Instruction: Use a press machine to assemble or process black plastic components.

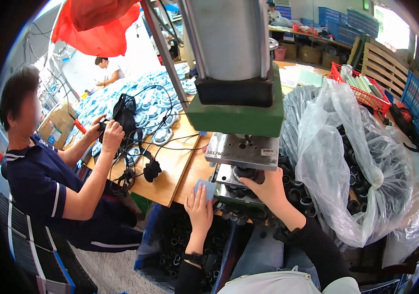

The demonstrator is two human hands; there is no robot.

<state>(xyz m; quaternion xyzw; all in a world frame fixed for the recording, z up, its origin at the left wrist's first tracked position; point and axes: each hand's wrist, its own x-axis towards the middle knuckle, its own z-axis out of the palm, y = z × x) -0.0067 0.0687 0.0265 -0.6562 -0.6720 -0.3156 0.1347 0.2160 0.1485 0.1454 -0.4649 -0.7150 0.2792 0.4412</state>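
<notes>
My right hand (269, 190) reaches in between the metal plates of a press. Its thumb lies against a black round part (245, 172) on the lower metal plate (225, 174), with the other fingers curled around the far side and partly hidden. Above it sits the upper metal plate (241, 151), under a green press head (236, 117). To the left of the lower plate, my left hand (199, 211) lies with its fingers stretched out over a small grey-blue flat-faced piece (209, 188). Nothing shows gripped in that hand.
Below my left hand stands a blue crate (146, 245) of black round parts. Clear plastic bags (336, 161) with more black parts fill the right side. A co-worker (38, 166) at left handles a black item with cables. Many light-blue pieces (155, 105) cover the far table.
</notes>
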